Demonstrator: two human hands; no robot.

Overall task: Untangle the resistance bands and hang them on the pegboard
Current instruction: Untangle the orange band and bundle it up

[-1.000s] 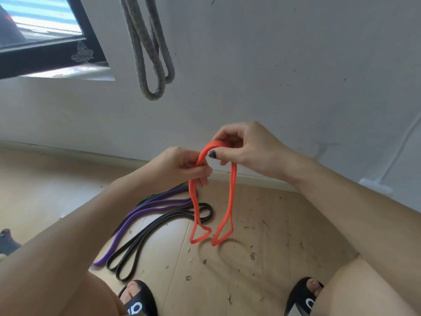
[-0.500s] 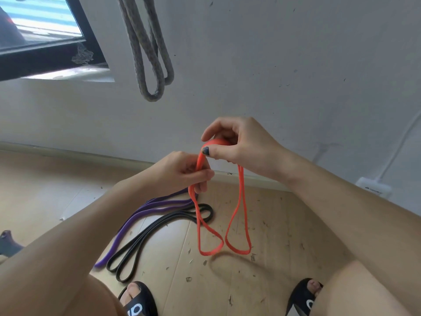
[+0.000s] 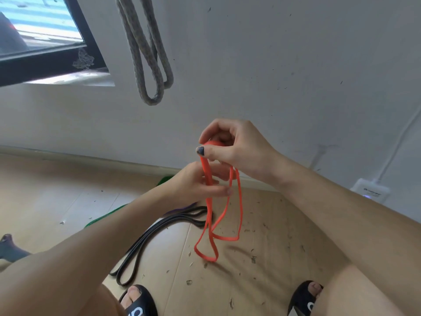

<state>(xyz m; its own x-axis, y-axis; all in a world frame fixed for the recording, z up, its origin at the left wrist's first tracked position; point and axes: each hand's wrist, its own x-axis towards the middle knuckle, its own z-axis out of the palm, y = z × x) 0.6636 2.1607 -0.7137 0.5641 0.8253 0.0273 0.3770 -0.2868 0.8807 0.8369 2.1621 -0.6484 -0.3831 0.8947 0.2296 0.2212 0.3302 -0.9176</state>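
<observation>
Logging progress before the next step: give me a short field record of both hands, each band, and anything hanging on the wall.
right hand: pinches top of orange band
left hand: grips orange band lower down
orange band: off the floor, loops dangling and crossed
black band: on floor
purple band: on floor, mostly hidden
green band: on floor, partly hidden
grey rope: hangs against wall
pegboard: not in view

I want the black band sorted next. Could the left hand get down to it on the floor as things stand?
Probably not right away. The left hand is busy gripping the orange band. The black band lies uncovered on the floor below the left forearm, so the path looks free once that hand lets go.
</observation>
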